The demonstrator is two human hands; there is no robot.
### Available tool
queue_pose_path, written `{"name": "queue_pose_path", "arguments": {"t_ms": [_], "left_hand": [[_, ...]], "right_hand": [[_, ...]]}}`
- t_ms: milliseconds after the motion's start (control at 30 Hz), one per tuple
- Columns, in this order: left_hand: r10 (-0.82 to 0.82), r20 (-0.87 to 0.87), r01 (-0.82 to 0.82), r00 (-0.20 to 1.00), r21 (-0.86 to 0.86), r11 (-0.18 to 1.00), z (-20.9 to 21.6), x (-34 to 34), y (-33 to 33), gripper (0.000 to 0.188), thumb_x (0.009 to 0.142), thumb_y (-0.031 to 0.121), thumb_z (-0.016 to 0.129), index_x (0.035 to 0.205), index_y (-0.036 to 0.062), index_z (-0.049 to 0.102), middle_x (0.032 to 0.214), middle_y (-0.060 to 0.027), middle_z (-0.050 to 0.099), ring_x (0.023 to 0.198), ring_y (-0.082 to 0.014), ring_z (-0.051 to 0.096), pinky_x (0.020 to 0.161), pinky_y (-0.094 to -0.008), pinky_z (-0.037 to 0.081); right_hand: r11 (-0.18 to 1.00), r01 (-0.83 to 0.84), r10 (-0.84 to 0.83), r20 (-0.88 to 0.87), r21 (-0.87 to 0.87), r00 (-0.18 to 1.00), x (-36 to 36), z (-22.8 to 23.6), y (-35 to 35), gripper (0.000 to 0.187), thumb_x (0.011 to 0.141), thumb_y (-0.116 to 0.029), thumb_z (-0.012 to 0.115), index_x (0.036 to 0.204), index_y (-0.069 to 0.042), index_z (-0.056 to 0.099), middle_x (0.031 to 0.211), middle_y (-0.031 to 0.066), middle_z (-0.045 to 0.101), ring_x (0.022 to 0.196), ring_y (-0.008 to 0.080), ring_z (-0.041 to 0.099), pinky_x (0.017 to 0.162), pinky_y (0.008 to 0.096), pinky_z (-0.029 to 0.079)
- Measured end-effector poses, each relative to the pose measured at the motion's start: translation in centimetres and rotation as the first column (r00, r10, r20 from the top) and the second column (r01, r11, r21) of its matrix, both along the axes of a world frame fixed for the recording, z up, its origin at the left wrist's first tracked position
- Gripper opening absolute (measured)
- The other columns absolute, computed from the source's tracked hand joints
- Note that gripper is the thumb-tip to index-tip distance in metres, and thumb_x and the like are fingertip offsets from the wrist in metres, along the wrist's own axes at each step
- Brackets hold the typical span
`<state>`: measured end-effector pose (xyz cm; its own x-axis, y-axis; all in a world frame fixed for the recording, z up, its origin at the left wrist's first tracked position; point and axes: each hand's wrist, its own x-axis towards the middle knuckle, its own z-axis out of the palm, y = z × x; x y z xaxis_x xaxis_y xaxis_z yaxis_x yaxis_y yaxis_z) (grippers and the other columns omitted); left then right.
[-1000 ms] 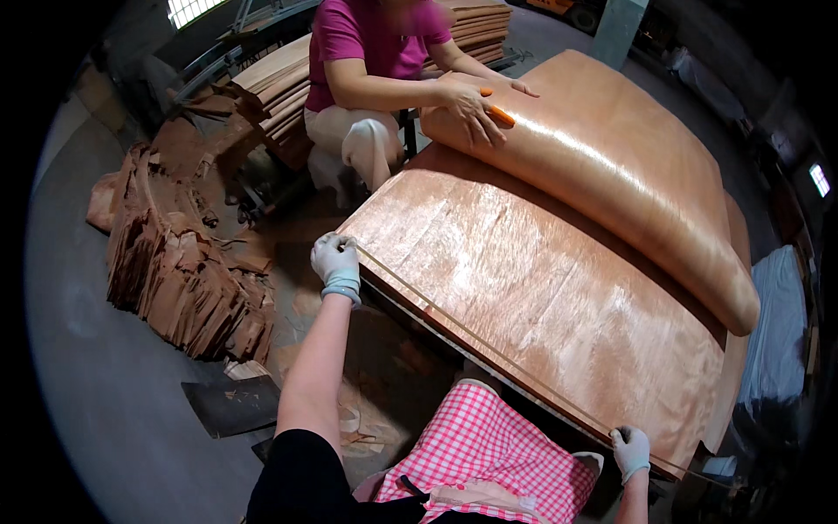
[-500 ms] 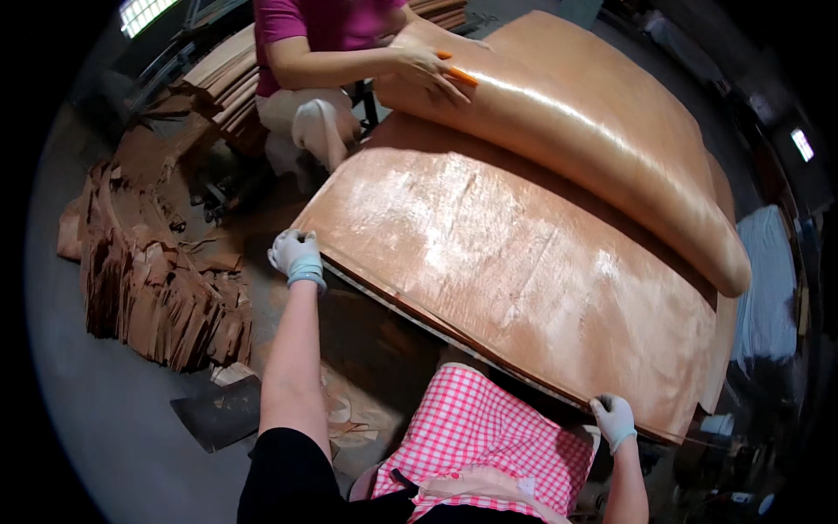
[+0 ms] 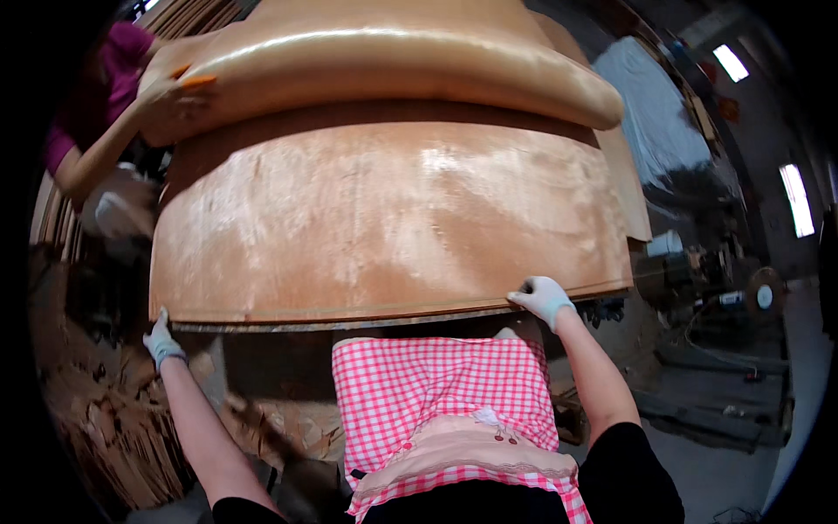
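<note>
A wide stack of brown wood veneer sheets (image 3: 393, 218) lies before me, its near edge running across the view. At its near left corner my left hand (image 3: 162, 342), in a white glove, grips the edge with the thumb up; its other fingers are partly hidden. Farther right on the same edge, my gloved right hand (image 3: 543, 299) pinches the veneer, fingers bent. Over the far part of the stack, another large veneer sheet (image 3: 393, 74) is folded back in a broad curve. A co-worker's hand (image 3: 179, 98) with an orange object (image 3: 197, 80) rests on its left end.
Broken veneer pieces (image 3: 122, 445) are heaped on the floor at the lower left. My pink checked apron (image 3: 445, 384) is close to the stack's near edge. White sheeting (image 3: 655, 113) lies at the far right, and metal framework (image 3: 724, 367) stands to the right.
My view has turned right, so the stack now lies level across it. My right hand has shifted leftward along the near edge, away from the right corner. The left hand remains at the left corner.
</note>
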<state>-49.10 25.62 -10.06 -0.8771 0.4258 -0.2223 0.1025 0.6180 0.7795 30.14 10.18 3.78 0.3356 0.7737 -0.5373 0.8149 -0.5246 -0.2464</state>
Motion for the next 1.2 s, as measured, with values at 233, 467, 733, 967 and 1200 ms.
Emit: {"name": "queue_pose_path", "arguments": {"t_ms": [233,467,733,967,1200], "left_hand": [[-0.037,-0.614,-0.213,0.789,-0.329,0.920,8.2,12.5,-0.1,0.091,0.073,0.058,0.073,0.143,0.0110,0.039,0.145,-0.0233,0.037,0.132,-0.0388,0.041,0.104,-0.0500,0.039],[-0.717,-0.697,0.902,0.007,-0.305,0.305,7.8,48.9,-7.9,0.079,0.079,0.023,0.064,0.144,-0.0069,0.031,0.141,-0.0297,0.041,0.131,-0.0381,0.042,0.111,-0.0484,0.030],[-0.902,-0.380,0.915,-0.205,-0.403,-0.038,8.9,63.6,-12.6,0.096,0.079,0.042,0.068,0.148,-0.0043,0.021,0.152,-0.0257,0.025,0.142,-0.0399,0.021,0.118,-0.0485,0.012],[-0.894,-0.397,0.893,-0.207,-0.449,-0.008,8.4,62.7,-12.5,0.097,0.076,0.043,0.070,0.148,-0.0035,0.023,0.153,-0.0246,0.025,0.143,-0.0377,0.020,0.118,-0.0481,0.011],[-0.902,-0.369,0.878,-0.226,-0.478,-0.025,8.4,62.6,-12.4,0.098,0.077,0.044,0.068,0.149,-0.0029,0.021,0.154,-0.0247,0.022,0.144,-0.0386,0.018,0.119,-0.0486,0.010]], "right_hand": [[0.995,-0.063,0.066,0.046,-0.073,0.997,0.9,-0.3,-0.5,0.049,0.075,-0.047,0.070,0.092,-0.002,0.071,0.096,0.0223,0.069,0.093,0.0360,0.066,0.083,0.0427,0.051],[0.987,-0.143,0.143,0.007,-0.069,0.990,0.5,-1.2,0.9,0.051,0.075,-0.048,0.066,0.100,-0.003,0.071,0.104,0.0219,0.067,0.098,0.0367,0.065,0.085,0.0444,0.052],[0.993,-0.111,0.118,-0.199,0.048,0.973,3.9,-2.5,-1.2,0.038,0.082,-0.035,0.062,0.103,-0.004,0.070,0.104,0.0202,0.068,0.098,0.0350,0.065,0.087,0.0430,0.050],[0.997,0.019,-0.008,-0.155,0.071,0.988,23.9,0.1,-8.5,0.036,0.083,-0.029,0.059,0.108,-0.006,0.068,0.105,0.0175,0.069,0.097,0.0308,0.066,0.089,0.0385,0.050],[0.981,0.192,-0.195,0.148,0.038,0.970,38.2,1.2,-13.6,0.030,0.085,-0.021,0.059,0.113,-0.013,0.067,0.114,0.0132,0.066,0.105,0.0321,0.062,0.092,0.0411,0.048]]}}
